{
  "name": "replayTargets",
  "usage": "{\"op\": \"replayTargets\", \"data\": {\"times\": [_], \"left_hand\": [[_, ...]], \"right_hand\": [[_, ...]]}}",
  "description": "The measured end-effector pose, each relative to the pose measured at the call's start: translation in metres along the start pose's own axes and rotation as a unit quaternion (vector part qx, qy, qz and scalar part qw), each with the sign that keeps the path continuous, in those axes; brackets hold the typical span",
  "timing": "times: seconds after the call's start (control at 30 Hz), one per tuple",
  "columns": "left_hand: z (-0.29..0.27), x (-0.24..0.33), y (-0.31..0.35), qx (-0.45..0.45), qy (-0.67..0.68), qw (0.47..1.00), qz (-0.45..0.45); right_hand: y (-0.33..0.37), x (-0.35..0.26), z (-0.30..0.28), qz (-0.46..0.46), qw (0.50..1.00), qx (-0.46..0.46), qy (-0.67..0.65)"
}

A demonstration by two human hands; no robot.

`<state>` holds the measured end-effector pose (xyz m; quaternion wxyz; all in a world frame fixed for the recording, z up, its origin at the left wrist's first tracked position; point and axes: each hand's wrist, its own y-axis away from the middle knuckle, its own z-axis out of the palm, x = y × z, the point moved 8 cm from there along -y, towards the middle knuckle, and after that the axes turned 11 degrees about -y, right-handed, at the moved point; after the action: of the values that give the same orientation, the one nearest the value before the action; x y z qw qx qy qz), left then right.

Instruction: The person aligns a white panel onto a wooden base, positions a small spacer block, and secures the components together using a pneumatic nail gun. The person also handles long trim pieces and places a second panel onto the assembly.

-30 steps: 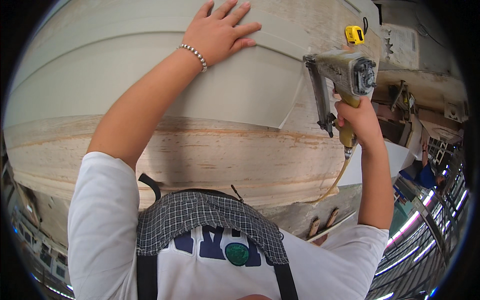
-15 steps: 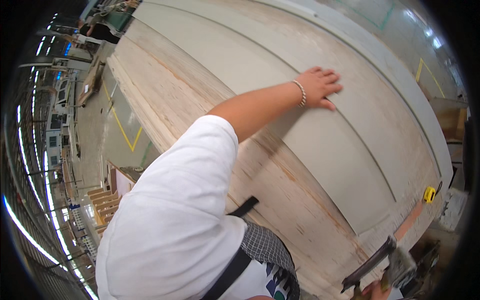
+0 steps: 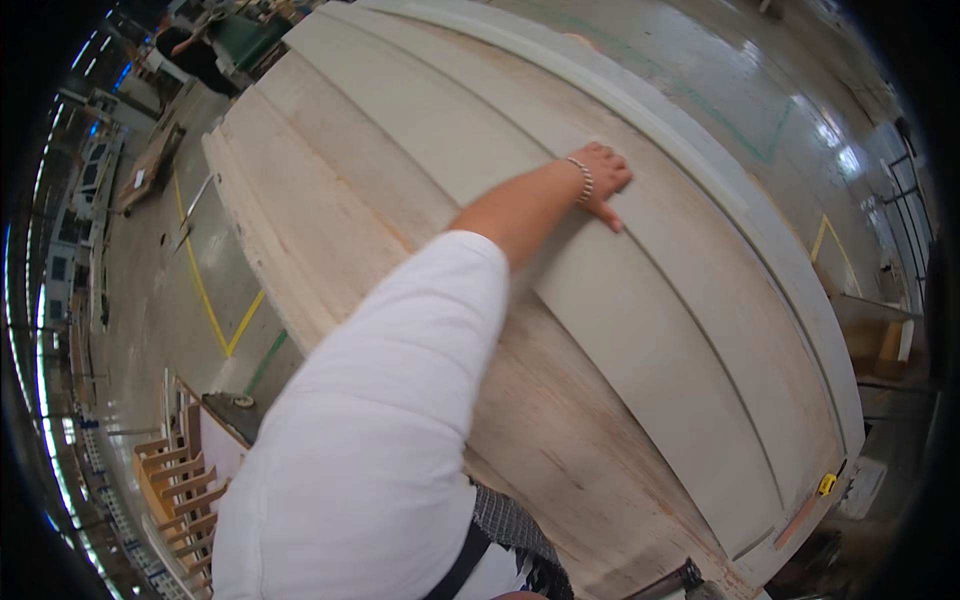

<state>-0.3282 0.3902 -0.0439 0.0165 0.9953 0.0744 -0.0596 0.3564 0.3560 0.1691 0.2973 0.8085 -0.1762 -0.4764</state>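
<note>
My left hand [image 3: 603,180] rests palm down on a long grey-white sheet strip [image 3: 640,310], close to the strip's far edge. Its fingers lie over that edge and the thumb is spread apart; nothing is held. A beaded bracelet [image 3: 582,180] circles the wrist. The strip lies on a large pale wooden panel [image 3: 350,205] with rough grain. At the lower edge, part of a dark tool [image 3: 690,577], which looks like a nail or staple gun, shows over the panel's near side. My right hand is out of the picture.
A yellow tape measure [image 3: 827,484] lies at the panel's right end, next to a reddish strip [image 3: 797,523]. A raised pale border [image 3: 770,235] curves along the far side. Slatted wooden pieces [image 3: 185,480] stand at left. A person [image 3: 195,55] is far back left.
The view has shifted, showing more floor beyond the panel. My left hand still lies along the strip's edge. My right hand and most of the tool have dropped below the lower edge.
</note>
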Motion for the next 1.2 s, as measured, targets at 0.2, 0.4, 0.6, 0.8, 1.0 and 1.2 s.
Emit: {"op": "replayTargets", "data": {"times": [0.2, 0.4, 0.6, 0.8, 1.0, 1.2], "left_hand": [[0.002, 0.011, 0.04, 0.03, -0.008, 0.998, -0.054], [0.0, 0.023, 0.101, -0.04, 0.038, 0.996, -0.064], [0.033, -0.021, 0.196, -0.003, 0.095, 0.994, -0.051], [0.045, -0.206, 0.289, -0.059, 0.03, 0.985, -0.16], [0.071, -0.442, 0.376, -0.111, -0.017, 0.953, -0.282], [0.11, -0.728, 0.499, -0.107, 0.009, 0.937, -0.333]], "right_hand": [[0.067, -0.018, 0.098, -0.037, 0.999, -0.02, -0.005], [0.148, 0.003, 0.153, -0.077, 0.996, -0.036, -0.029], [0.212, 0.071, 0.237, -0.106, 0.985, -0.1, -0.097], [0.279, 0.106, 0.307, -0.008, 0.997, -0.049, -0.059], [0.325, 0.035, 0.452, -0.036, 0.995, -0.086, 0.03], [0.358, -0.079, 0.757, -0.077, 0.978, -0.15, 0.125]]}}
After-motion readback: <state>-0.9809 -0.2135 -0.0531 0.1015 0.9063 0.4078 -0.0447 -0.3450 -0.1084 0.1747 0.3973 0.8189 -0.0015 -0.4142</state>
